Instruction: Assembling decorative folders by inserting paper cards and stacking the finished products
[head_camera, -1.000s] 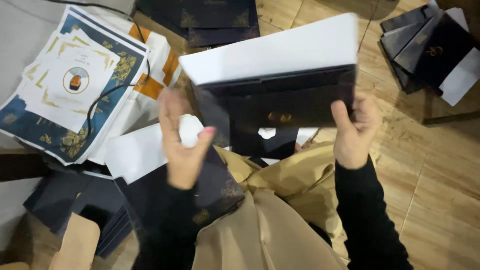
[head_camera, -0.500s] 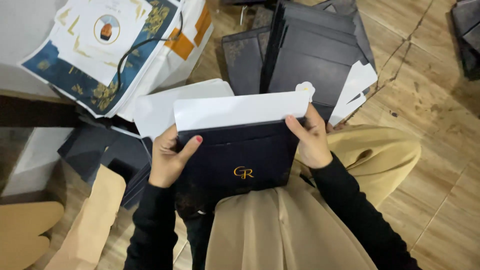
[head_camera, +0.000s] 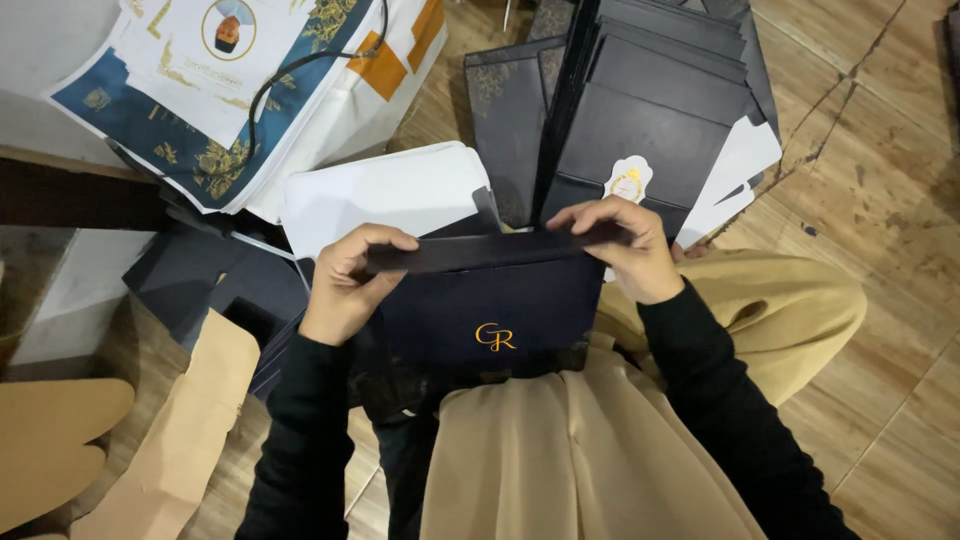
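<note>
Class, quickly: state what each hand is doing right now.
Left hand: closed, pinching the folded top flap of the dark navy box.
Right hand: closed, pinching the same flap at its other end.

Both hands (head_camera: 350, 285) (head_camera: 625, 250) pinch a dark envelope's (head_camera: 490, 310) folded flap.

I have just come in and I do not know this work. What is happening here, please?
A person sitting on the floor holds a dark blue envelope over their lap. The left hand and the right hand press its flap down along the top edge. Behind it stands a stack of dark envelopes, with printed sheets to the left.
</note>
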